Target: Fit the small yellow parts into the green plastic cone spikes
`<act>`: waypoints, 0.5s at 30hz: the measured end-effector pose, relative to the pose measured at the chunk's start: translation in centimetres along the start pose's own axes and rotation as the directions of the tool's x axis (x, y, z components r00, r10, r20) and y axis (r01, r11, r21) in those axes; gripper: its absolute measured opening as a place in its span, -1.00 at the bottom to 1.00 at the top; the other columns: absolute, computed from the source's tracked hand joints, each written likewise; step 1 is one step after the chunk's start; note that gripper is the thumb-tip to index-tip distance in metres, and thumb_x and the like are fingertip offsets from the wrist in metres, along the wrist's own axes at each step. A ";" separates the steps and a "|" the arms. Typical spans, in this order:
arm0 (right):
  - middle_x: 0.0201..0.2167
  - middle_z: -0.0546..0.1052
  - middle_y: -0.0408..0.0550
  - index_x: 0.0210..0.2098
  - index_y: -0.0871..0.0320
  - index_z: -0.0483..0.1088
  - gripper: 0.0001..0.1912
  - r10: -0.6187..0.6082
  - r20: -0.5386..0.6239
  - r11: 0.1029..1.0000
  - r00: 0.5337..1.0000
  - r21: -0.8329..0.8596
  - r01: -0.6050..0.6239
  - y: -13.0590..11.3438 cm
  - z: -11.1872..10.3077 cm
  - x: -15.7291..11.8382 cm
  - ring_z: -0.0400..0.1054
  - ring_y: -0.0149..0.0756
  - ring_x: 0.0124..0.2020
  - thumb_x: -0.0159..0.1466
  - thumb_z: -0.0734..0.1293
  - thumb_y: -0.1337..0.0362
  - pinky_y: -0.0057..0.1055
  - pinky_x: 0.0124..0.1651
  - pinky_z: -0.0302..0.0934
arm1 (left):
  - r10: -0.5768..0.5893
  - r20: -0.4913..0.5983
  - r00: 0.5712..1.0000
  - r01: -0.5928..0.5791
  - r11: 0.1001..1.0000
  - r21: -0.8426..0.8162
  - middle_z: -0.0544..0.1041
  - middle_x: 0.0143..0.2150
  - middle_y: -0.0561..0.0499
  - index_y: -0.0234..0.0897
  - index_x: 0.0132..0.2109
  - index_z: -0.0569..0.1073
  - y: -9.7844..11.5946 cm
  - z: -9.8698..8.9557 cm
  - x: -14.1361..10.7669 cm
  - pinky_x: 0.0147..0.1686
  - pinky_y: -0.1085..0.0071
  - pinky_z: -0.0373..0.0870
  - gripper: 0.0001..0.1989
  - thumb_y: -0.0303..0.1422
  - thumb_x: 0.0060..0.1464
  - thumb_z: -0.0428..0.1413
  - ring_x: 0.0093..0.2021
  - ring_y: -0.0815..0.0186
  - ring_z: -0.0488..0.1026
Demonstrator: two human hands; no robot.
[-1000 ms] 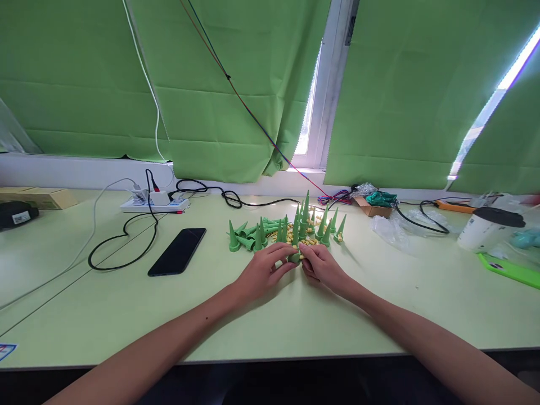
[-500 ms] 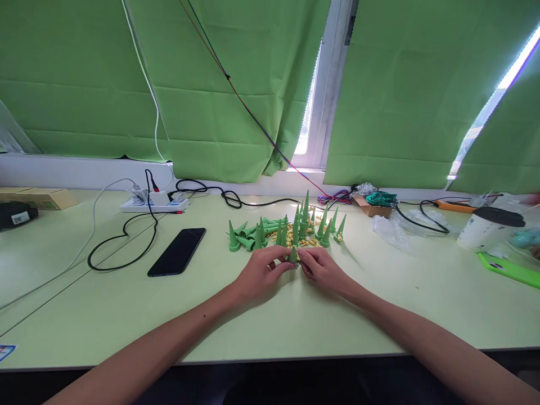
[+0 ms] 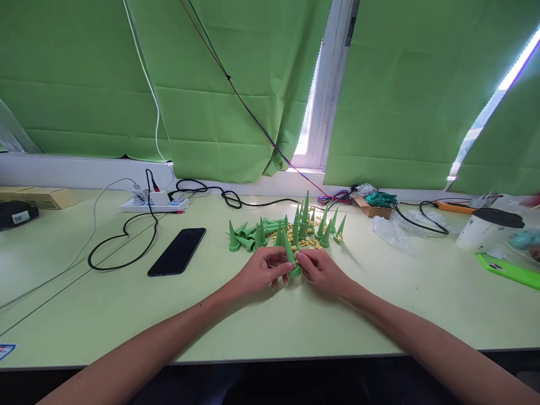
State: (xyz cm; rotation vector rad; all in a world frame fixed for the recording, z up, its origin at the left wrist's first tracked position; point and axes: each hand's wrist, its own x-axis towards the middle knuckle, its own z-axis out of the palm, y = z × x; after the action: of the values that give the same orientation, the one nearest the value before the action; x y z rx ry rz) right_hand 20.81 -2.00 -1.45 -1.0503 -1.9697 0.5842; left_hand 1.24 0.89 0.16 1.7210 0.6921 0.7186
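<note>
Green conical spike [image 3: 289, 249]: tapering to a narrow tip from a wider base, leaning leftward | left hand [image 3: 264, 270]: gripping it | right hand [image 3: 323, 271]: bringing fingertips beside it, grip I cannot tell

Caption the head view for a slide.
Left hand holds a green cone, right hand beside it, more cones and yellow pieces behind.

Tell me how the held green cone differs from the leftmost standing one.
The held cone is in the left grip; the leftmost cone stands untouched. The held cone is nearer the person; the leftmost cone, farther back. Both are green and pointed, with wider bases.
</note>
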 end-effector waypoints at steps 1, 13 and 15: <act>-0.65 0.15 -0.25 -0.55 0.11 0.04 -0.54 -0.003 0.003 1.000 1.000 -0.014 0.003 0.0 0.0 0.0 -0.02 -0.43 -0.58 0.45 0.08 0.10 -0.42 -0.47 -0.10 | -0.004 0.012 1.000 0.004 1.000 -0.019 0.44 -0.48 0.04 -0.34 -0.31 0.48 -0.1 -0.1 0.1 -0.63 0.53 0.28 -0.66 -0.10 0.08 0.23 -0.53 0.39 0.40; -0.62 0.05 -0.27 -0.54 0.12 -0.02 -0.58 -0.043 -0.031 0.994 0.999 -0.098 0.039 0.0 0.2 0.1 -0.09 -0.44 -0.56 0.44 0.10 0.17 -0.42 -0.46 -0.15 | -0.078 0.048 0.996 0.085 0.980 -0.179 0.34 -0.58 0.15 -0.30 -0.31 0.34 -0.7 -0.5 0.6 -0.71 0.55 0.27 -0.57 -0.05 -0.02 0.30 -0.62 0.41 0.39; -0.62 0.06 -0.27 -0.54 0.12 -0.02 -0.58 -0.042 -0.080 0.994 0.996 -0.100 0.034 0.0 0.4 0.3 -0.08 -0.45 -0.56 0.44 0.10 0.17 -0.42 -0.46 -0.14 | -0.091 0.003 0.996 0.090 0.981 -0.173 0.35 -0.58 0.16 -0.30 -0.19 0.37 -0.8 -0.4 0.8 -0.75 0.54 0.24 -0.54 -0.03 -0.02 0.29 -0.64 0.39 0.39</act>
State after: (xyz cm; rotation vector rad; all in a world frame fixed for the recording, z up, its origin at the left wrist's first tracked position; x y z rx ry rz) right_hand 20.39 -1.80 -1.55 -1.0773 -1.9581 0.4204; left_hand 1.42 1.93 -0.47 1.5205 0.6867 0.6993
